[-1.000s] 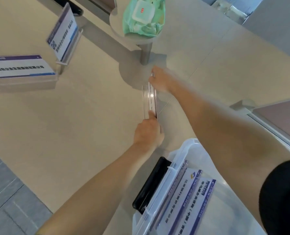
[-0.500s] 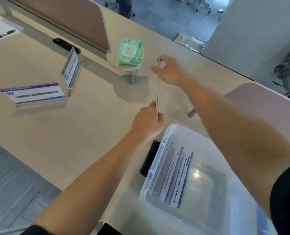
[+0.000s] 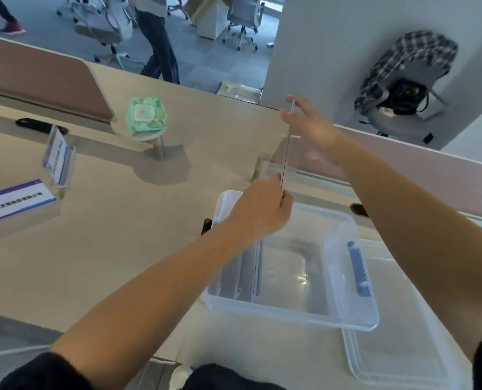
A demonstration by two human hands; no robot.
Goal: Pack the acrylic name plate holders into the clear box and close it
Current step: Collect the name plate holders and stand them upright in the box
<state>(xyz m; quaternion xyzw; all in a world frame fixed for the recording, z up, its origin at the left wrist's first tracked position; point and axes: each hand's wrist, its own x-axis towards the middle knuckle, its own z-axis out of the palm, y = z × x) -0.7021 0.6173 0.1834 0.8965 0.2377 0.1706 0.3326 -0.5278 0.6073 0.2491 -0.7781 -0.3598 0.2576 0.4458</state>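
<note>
I hold an acrylic name plate holder (image 3: 287,147) edge-on in the air, over the far rim of the clear box (image 3: 290,311). My left hand (image 3: 262,209) grips its near end and my right hand (image 3: 313,130) its far end. Inside the box, a few holders (image 3: 252,266) lie stacked against the left wall. The box lid (image 3: 397,333), with a blue latch (image 3: 358,268), lies to the right of the box, partly under it. Two more holders stay on the desk at the left: one upright (image 3: 58,156), one lying flat (image 3: 11,201).
A green wet-wipe pack (image 3: 146,115) sits on a small round stand. Brown dividers (image 3: 37,77) run along the desk's far side. A chair with a checked shirt (image 3: 403,71) stands behind, and a person walks past beyond the desk.
Both hands have lifted the holder off the desk and carried it right and toward me, from near the round stand to above the box. The view has tilted up.
</note>
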